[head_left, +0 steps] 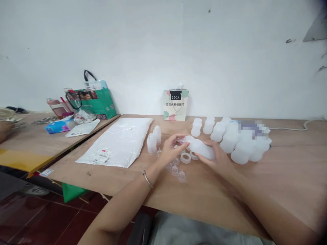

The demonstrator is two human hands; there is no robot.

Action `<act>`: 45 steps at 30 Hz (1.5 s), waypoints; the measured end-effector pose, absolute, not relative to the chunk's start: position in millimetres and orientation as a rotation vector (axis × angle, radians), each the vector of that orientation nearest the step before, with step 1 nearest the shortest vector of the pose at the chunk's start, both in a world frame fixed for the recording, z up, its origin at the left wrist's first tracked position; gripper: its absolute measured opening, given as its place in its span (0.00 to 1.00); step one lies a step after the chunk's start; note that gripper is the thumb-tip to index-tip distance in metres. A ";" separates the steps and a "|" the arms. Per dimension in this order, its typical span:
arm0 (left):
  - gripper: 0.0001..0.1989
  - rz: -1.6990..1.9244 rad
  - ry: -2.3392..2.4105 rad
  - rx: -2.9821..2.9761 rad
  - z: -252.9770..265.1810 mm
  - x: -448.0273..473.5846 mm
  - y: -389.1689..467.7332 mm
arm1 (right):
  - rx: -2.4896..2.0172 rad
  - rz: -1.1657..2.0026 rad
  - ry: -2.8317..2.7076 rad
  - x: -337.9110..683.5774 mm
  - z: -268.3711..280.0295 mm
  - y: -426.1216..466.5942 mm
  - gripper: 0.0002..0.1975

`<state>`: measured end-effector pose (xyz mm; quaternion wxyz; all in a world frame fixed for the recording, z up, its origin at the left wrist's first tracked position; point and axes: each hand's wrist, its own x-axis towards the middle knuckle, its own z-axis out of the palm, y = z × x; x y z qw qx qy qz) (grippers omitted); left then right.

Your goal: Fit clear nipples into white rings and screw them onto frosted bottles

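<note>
We counted one bottle (203, 148), two clear cup stacks (151, 144). Our left hand (173, 148) pinched bottle's clear end, right hand (216, 154) cupped body; bottle looked frosted white, rounded.

Behind and right of the held bottle (203, 149), white bottles (229, 140) block passage; left, clear domes (151, 143); nearer than it, bare tabletop (201, 195) leaves room.

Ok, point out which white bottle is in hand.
The tilted white bottle, gripped between the left hand and right hand; the other white bottles rest on the table.
</note>
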<state>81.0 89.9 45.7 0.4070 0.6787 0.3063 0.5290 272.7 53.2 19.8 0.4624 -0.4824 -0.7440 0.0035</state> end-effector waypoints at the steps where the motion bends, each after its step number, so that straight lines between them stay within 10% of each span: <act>1: 0.18 1.313 0.781 1.719 45.4 80.8 90.0 | -1.157 -0.032 -1.853 274.5 19.4 53.1 0.22; 10: 0.16 1.232 0.798 1.718 39.9 78.2 94.9 | -1.075 -0.114 -1.909 281.2 18.1 50.3 0.18; 23: 0.44 1.208 0.397 1.692 48.3 76.4 90.9 | -0.923 1.245 -1.503 270.5 25.4 52.7 0.20; 41: 0.16 1.180 0.624 1.640 46.8 76.0 92.9 | -1.055 0.968 -1.462 257.1 20.1 45.4 0.18; 45: 0.16 1.119 0.510 1.597 52.1 75.3 88.9 | -0.933 1.351 -1.331 256.2 23.6 41.8 0.16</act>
